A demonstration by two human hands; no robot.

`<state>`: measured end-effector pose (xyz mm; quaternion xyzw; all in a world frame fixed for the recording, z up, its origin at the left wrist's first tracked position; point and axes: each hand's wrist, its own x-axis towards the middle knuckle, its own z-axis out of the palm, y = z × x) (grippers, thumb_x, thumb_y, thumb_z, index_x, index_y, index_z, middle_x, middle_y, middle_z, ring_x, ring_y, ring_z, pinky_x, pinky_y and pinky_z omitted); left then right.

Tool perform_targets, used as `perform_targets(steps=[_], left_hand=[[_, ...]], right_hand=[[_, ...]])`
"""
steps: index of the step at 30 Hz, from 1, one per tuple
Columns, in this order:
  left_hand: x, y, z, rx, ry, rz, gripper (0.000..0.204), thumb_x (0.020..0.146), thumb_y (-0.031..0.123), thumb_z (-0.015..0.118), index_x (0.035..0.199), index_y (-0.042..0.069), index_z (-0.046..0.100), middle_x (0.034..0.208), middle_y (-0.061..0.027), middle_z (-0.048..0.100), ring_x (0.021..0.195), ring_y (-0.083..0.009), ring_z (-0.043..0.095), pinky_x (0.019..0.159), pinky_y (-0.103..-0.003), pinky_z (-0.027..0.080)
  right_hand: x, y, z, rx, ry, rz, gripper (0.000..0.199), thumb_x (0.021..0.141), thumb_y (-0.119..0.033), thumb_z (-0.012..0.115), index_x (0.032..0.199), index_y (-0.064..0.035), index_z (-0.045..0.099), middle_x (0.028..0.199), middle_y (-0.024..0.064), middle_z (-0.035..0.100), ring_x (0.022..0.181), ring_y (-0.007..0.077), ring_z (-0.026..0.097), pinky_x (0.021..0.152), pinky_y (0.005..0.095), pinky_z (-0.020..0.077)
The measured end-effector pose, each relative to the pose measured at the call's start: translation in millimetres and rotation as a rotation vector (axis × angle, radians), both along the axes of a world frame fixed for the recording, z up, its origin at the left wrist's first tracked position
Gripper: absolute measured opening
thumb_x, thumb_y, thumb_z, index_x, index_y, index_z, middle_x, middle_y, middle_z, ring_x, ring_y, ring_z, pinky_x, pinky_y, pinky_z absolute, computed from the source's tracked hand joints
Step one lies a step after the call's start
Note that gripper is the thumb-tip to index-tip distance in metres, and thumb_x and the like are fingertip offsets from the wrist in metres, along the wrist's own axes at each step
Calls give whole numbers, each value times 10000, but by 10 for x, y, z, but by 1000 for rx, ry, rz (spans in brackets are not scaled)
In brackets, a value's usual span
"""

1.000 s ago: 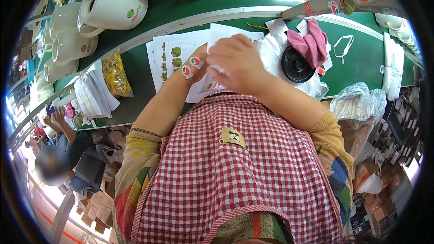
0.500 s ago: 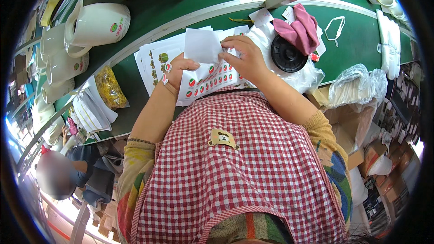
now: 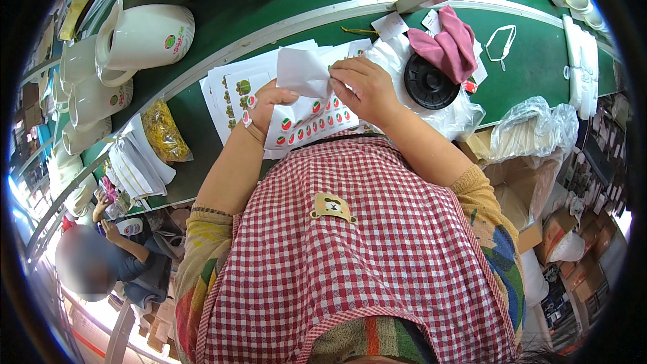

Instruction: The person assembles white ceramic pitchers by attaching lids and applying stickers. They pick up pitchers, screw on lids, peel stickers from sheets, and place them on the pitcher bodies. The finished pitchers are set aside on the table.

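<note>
My left hand (image 3: pixel 265 106) is closed on the left side of a white sticker sheet (image 3: pixel 311 125) printed with rows of small red and green stickers. The upper part of the sheet is folded over and shows its blank side. Two small stickers cling to the back of my left hand and wrist. My right hand (image 3: pixel 369 89) pinches the right edge of the folded part; whether a sticker is between the fingertips is hidden. Beneath the sheet lie more sticker sheets (image 3: pixel 217 91), some with green and brown prints.
Cream jugs (image 3: pixel 145 37) stand at the left. Nearby lie a bag of yellow ties (image 3: pixel 164 131) and a stack of papers (image 3: pixel 139 165). To the right are a black round lid (image 3: pixel 429 83), a pink cloth (image 3: pixel 448 44) and a cardboard box (image 3: pixel 515 199). Another person (image 3: pixel 131 256) sits at lower left.
My right hand has turned slightly, its fingers curling closer at the sheet's edge, and the folded part bends more. At lower left the other person's arms have come up.
</note>
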<state>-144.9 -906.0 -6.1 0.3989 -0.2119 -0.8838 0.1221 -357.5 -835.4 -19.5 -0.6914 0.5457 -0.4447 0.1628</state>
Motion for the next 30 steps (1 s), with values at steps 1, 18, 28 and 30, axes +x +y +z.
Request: perform_targets(steps=[1, 18, 28, 30], left_hand=[[10, 3, -32, 2, 16, 1, 689, 673, 141, 560, 1335, -17, 449, 1211, -218, 593, 1063, -338, 623, 972, -450, 487], [519, -264, -267, -151, -195, 103, 599, 753, 77, 658, 1312, -34, 473, 1225, -214, 587, 1073, -334, 622, 868, -440, 555], [-353, -203, 301, -832, -550, -232, 335, 857, 134, 667, 1175, 32, 647, 1096, -93, 663, 967, -171, 621, 881, -288, 480], [-525, -204, 230, -642, -430, -100, 328, 897, 150, 635, 1187, -1, 630, 1098, -94, 660, 995, -166, 613, 885, -297, 482]], right_hand=[[1, -1, 5, -8, 7, -7, 142, 739, -95, 708, 871, -63, 666, 918, 80, 681, 812, 279, 659, 739, 377, 533], [-138, -67, 1, 318, -227, -261, 86, 793, -115, 660, 846, -53, 686, 838, 91, 686, 707, 246, 661, 610, 336, 528], [-48, -337, 153, -83, 155, -210, 83, 734, -139, 700, 782, -105, 641, 826, 40, 659, 742, 244, 650, 651, 364, 516], [-54, -346, 185, -114, 202, -184, 132, 725, -153, 707, 828, -112, 635, 881, 25, 645, 811, 233, 644, 696, 369, 510]])
